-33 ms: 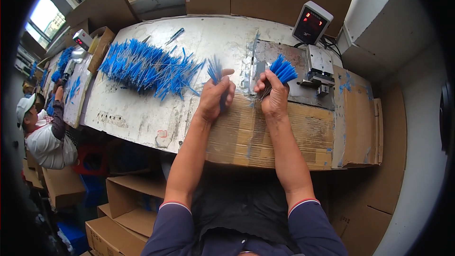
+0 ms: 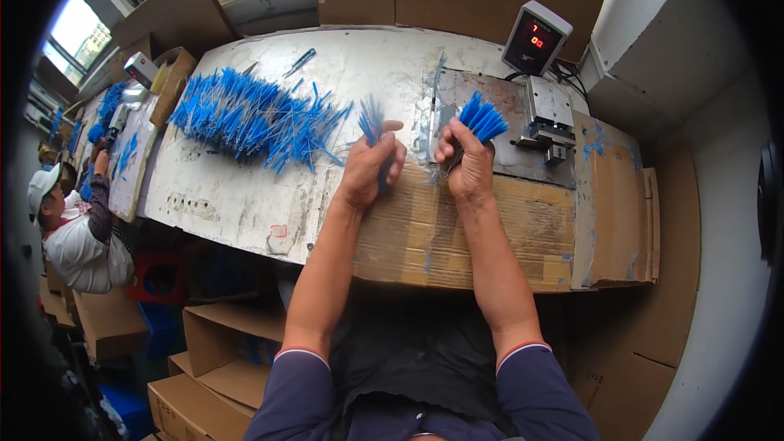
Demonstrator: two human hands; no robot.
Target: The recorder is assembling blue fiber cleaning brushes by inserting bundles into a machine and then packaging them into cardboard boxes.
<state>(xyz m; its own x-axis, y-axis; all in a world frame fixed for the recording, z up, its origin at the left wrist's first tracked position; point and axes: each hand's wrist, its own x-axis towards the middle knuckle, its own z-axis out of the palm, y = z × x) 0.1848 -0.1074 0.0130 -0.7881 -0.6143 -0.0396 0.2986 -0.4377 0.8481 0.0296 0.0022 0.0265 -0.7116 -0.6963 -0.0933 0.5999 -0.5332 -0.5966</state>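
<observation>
Bundled in my right hand (image 2: 467, 165) are thin blue sticks (image 2: 483, 116) with grey wire-like stems; its fingers are closed round the stems and the blue ends fan out to the upper right. My left hand (image 2: 371, 165) grips a smaller, paler bundle of the same sticks (image 2: 371, 114), pointing up and slightly blurred, with one finger stretched toward the right hand. The two hands are apart over the front of the bench. Left of them lies a large heap of such blue sticks (image 2: 245, 118), some showing small loops at their ends.
A metal fixture (image 2: 549, 114) on a plate stands to the right, below a box with a red-lit display (image 2: 536, 39). A blue-handled screwdriver (image 2: 300, 61) lies at the back. Cardboard (image 2: 465, 233) covers the front edge. A co-worker (image 2: 82, 237) sits at the far left.
My right hand and its bundle have shifted slightly to the left. The red figures on the display have changed. My left hand looks almost unmoved.
</observation>
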